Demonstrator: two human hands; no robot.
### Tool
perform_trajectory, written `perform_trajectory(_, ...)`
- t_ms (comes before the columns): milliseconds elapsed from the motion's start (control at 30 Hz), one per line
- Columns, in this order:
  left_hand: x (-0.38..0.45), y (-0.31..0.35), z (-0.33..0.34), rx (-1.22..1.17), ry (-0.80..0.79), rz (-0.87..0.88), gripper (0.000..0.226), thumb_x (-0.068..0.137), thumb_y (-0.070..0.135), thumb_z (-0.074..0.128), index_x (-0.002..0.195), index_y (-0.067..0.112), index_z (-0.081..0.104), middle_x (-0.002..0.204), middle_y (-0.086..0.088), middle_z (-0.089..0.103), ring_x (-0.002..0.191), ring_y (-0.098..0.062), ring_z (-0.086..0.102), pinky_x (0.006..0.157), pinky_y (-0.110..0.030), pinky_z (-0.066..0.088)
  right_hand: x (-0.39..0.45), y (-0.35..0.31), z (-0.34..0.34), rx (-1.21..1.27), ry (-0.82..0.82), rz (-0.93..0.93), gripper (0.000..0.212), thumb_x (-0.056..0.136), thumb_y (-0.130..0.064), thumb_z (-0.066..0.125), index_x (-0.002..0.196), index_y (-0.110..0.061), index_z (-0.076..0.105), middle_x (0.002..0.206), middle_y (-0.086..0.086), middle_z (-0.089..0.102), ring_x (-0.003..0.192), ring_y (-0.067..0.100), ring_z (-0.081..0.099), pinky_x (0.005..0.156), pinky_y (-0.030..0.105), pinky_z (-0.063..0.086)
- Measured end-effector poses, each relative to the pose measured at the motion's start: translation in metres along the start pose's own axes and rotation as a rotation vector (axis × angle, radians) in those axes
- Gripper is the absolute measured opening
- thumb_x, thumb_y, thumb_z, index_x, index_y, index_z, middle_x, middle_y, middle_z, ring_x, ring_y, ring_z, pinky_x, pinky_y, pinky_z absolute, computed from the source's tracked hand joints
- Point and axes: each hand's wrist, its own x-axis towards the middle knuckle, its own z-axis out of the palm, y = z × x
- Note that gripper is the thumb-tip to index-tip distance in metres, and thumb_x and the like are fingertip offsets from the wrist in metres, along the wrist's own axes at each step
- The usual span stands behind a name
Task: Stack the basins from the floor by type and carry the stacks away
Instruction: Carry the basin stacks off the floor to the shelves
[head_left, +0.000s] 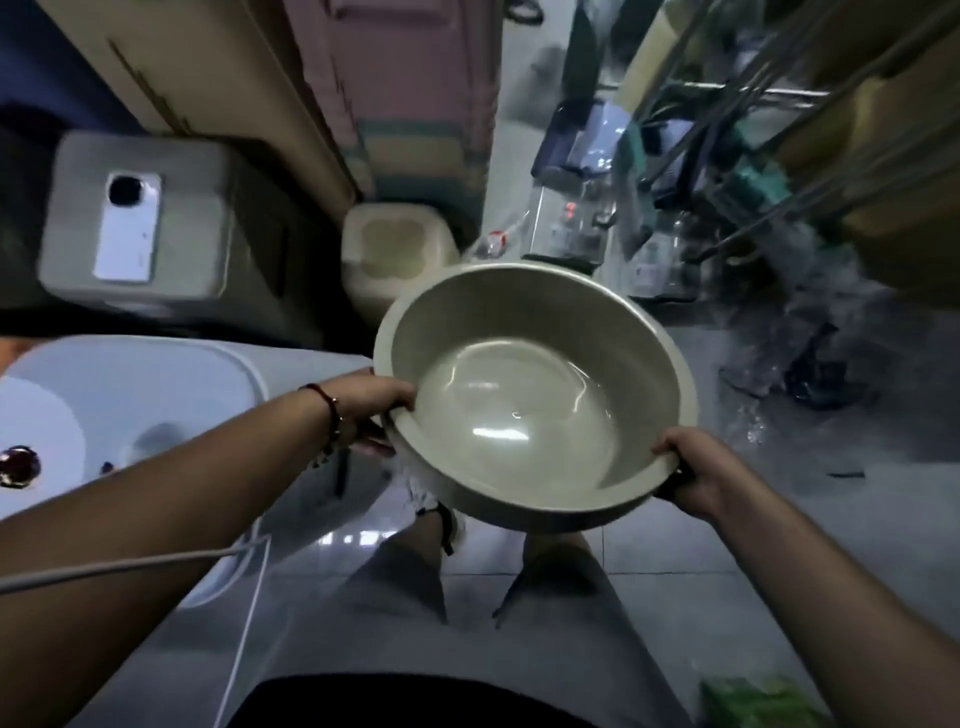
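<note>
A person is holding a pale metal basin (535, 395) at the centre of the frame, above the tiled floor (675, 545), the left hand (371, 413) and right hand (688, 475) each gripping opposite rims, fingers curled over the edge

The underside of the basin (535, 395) is hidden, so it cannot be told whether one basin or a stack is held. The fingers of the left hand (371, 410) and right hand (691, 478) are concealed below the rim. Most of one shoe (441, 514) is covered by the basin. The right-side clutter (727, 208) is smeared by motion blur; items cannot be identified. The white appliance (130, 415) is cut off at the left edge.
</note>
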Motion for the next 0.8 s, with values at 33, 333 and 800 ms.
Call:
perform_trajectory(33,0.023,0.000,0.003,-0.023,0.010,-0.010,0.024,0.085,0.013,0.058,0.107,0.021,0.058,0.095,-0.011,0.064,0.081,-0.030,0.065,0.070,-0.040,0.058,0.027,-0.008,0.008,-0.030,-0.009,0.000,0.040,0.078,0.006,0.043,0.113,-0.007,0.056,0.093,0.013,0.056,0.076,0.028,0.057,0.050,0.032,0.055)
perform_trajectory(333,0.256,-0.035,0.050,-0.203,0.080,-0.159,0.015,0.089,-0.001,0.047,0.091,0.011,0.056,0.087,-0.016,0.058,0.071,-0.024,0.057,0.050,-0.025,0.055,0.282,-0.030,0.069,-0.211,-0.084,0.057,0.041,0.067,0.013,0.040,0.098,-0.003,0.060,0.087,0.012,0.062,0.081,0.032,0.058,0.077,0.042,0.053)
perform_trajectory(800,0.507,-0.133,0.106,-0.283,0.266,0.130,0.060,0.072,-0.017,0.064,0.127,0.003,0.053,0.108,-0.016,0.068,0.091,-0.027,0.067,0.053,-0.023,0.055,0.521,0.058,0.100,-0.269,-0.066,-0.013,0.065,0.073,0.027,0.044,0.129,-0.005,0.051,0.119,0.015,0.062,0.108,0.037,0.056,0.077,0.038,0.052)
